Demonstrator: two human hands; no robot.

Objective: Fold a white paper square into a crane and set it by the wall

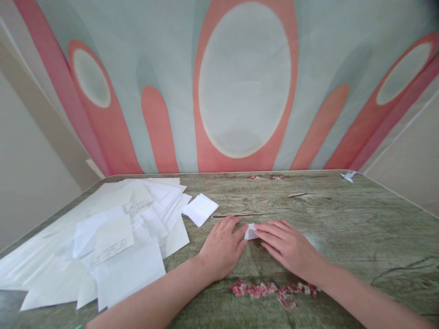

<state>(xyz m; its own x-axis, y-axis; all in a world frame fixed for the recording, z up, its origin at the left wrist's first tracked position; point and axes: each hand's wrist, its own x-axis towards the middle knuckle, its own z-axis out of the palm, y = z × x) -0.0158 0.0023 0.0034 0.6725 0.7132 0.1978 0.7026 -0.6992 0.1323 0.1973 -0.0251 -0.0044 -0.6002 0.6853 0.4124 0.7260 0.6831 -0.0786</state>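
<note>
Both bare hands are working close together, low over the wood-grain table (343, 228). The small folded paper (250, 232) sits between the fingertips, at the index tip of the left hand (222, 246) and under the leading fingers of the right hand (291, 249). Left: fingers curled, index at the near side of the piece, thumb lower down; whether it pinches or only steadies, I cannot tell. Right: fingers reach forward together and lie on the paper's edge, thumb lower and a little apart; a firm grip cannot be confirmed either. Progress, as I judge it: some folding is done, since the piece is compact and far smaller than the loose sheets, but its outline is plain and it looks partway at most. How many creases it holds, or lacks, is hidden by the fingers. Just beyond the left hand lies a squarish white paper (200, 209), flat, apparently unworked. Farther out to that hand's left, a broad, untidy paper pile (133, 269) spreads, some sheets bearing lines of writing; plenty there looks unused. Well beyond the right hand, near the far edge, rests a pointed white shape (349, 176), apparently a folded piece, perhaps finished. Pink flower decoration (254, 289) shows nearer than both hands.
</note>
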